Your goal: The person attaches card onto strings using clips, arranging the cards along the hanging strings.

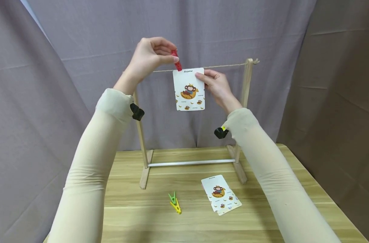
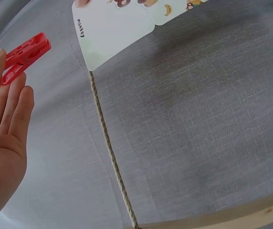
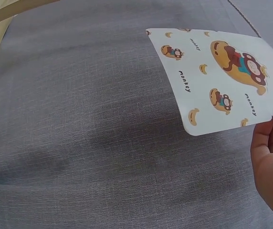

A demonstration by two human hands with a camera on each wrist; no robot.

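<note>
Between thumb and fingers, my left hand (image 1: 154, 54) pinches a red clothespin (image 1: 176, 60) just above the top left edge of a white monkey card (image 1: 188, 89). In the left wrist view the red clothespin (image 2: 26, 56) stands apart from the card (image 2: 112, 33), its jaws not on it. My right hand (image 1: 216, 84) pinches the card by its upper right side, thumb in front, fingers mostly hidden behind. The card is upright against the twine (image 1: 223, 65), covering part of it. The right wrist view shows the card (image 3: 217, 86) slightly bent, with the right hand (image 3: 272, 157) at its edge.
A wooden frame (image 1: 246, 84) carries the twine, with a white crossbar (image 1: 190, 163) low down. On the table (image 1: 126, 209) lie a green clothespin (image 1: 172, 197), a yellow clothespin (image 1: 176, 206) and a small stack of monkey cards (image 1: 217, 192). Grey curtain (image 1: 233, 30) hangs behind.
</note>
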